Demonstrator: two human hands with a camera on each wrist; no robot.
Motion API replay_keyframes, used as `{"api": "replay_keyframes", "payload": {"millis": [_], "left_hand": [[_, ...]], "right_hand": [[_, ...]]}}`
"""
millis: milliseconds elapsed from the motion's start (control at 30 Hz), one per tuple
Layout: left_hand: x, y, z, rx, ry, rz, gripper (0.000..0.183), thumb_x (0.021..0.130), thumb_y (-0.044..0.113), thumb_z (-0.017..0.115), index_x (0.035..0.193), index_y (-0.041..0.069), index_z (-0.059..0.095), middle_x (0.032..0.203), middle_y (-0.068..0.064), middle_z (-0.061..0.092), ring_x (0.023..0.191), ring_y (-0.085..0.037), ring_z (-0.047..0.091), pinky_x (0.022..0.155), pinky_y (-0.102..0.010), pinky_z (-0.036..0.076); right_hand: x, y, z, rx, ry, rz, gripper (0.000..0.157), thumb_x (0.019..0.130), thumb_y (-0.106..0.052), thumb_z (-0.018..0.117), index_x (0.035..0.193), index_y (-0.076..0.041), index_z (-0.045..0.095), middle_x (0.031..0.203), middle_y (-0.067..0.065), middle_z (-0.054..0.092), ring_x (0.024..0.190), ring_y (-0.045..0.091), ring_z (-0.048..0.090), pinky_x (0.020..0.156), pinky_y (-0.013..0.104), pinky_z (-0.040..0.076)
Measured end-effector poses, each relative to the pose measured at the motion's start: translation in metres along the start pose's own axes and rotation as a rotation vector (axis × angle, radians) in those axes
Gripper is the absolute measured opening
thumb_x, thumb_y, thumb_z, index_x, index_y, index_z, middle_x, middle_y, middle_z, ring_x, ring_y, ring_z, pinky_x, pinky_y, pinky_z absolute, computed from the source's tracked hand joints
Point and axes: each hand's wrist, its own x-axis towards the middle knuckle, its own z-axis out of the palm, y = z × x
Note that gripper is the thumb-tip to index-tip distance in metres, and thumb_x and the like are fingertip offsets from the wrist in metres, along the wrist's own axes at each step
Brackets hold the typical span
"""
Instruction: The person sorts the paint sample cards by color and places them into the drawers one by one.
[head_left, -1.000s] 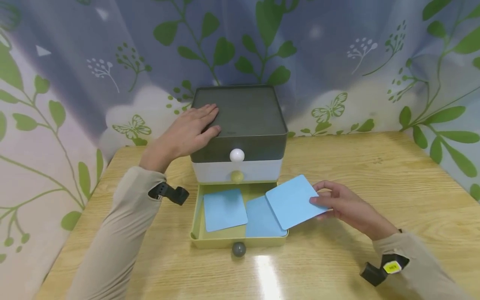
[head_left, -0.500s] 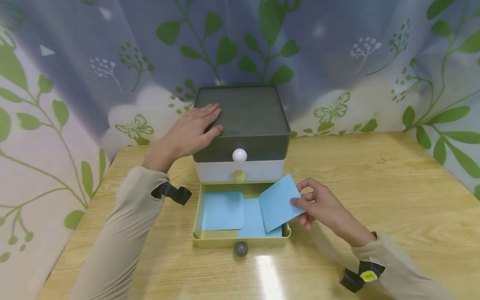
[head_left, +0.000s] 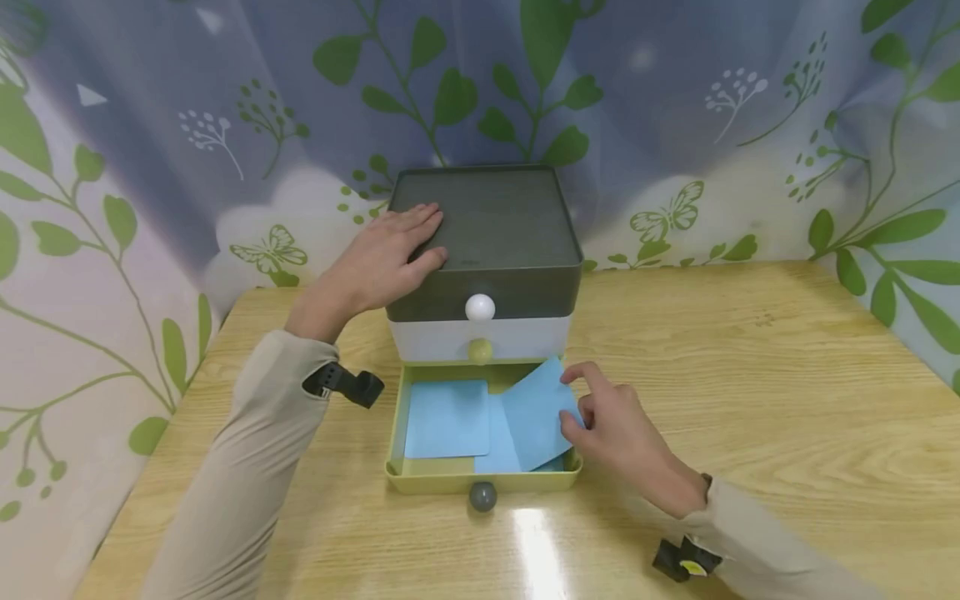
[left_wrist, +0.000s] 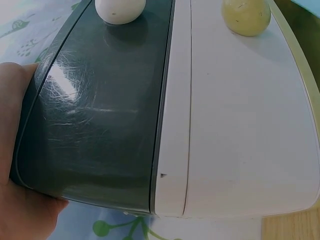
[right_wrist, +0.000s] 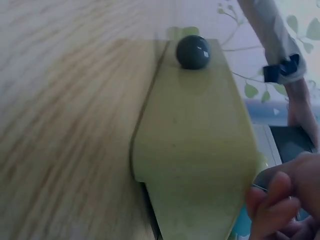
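Note:
My left hand (head_left: pixel 375 262) rests on the left front of the dark grey lid (head_left: pixel 495 217) of a small drawer box, fingers lying on top. Below, a pale yellow drawer (head_left: pixel 438 482) is pulled out. A light blue square card (head_left: pixel 447 421) lies in its left part, and another blue card (head_left: pixel 495 442) lies beside it. My right hand (head_left: pixel 615 425) is at the drawer's right side, its thumb and curled fingers at the right edge of a tilted blue card (head_left: pixel 532 412). The fingers behind that card are hidden.
Above the drawer, the box has a white knob (head_left: pixel 480 307) and a yellow knob (head_left: pixel 480 351). A grey knob (head_left: pixel 482 497) sticks out from the open drawer's front. The box stands on a wooden table (head_left: pixel 720 350) before a leaf-patterned curtain (head_left: pixel 652 100).
My right hand has moved left and brought the tilted blue card over the drawer's right part. The left blue card lies straighter than before. My left hand has stayed on the lid.

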Motion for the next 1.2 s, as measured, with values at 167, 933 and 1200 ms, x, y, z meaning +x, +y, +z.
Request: {"api": "replay_keyframes", "payload": {"millis": [167, 933, 1200], "left_hand": [[-0.002, -0.001, 0.001, -0.001, 0.01, 0.001, 0.061, 0.103, 0.036, 0.035, 0.15, -0.002, 0.027, 0.157, -0.016, 0.023, 0.146, -0.03, 0.019, 0.118, -0.044, 0.012], [0.0, 0.0, 0.0, -0.005, 0.012, -0.01, 0.061, 0.103, 0.037, 0.035, 0.15, -0.001, 0.028, 0.157, -0.015, 0.023, 0.146, -0.029, 0.019, 0.118, -0.043, 0.011], [0.0, 0.001, -0.001, -0.003, 0.012, -0.01, 0.061, 0.102, 0.037, 0.036, 0.15, -0.001, 0.028, 0.157, -0.014, 0.023, 0.146, -0.029, 0.02, 0.118, -0.043, 0.012]], "right_hand": [[0.003, -0.005, 0.007, -0.011, 0.002, -0.098, 0.026, 0.087, 0.004, 0.06, 0.111, -0.003, 0.052, 0.05, -0.014, 0.033, 0.043, -0.003, 0.027, 0.042, 0.018, 0.029], [0.007, -0.011, 0.008, 0.556, -0.319, 0.107, 0.019, 0.102, -0.018, 0.051, 0.106, 0.0, 0.051, 0.059, 0.011, 0.053, 0.043, 0.011, 0.045, 0.04, 0.022, 0.038], [-0.005, -0.016, 0.005, 0.531, -0.404, 0.053, 0.008, 0.097, -0.005, 0.053, 0.098, 0.002, 0.058, 0.056, 0.003, 0.051, 0.042, 0.007, 0.037, 0.04, 0.02, 0.032]]}}
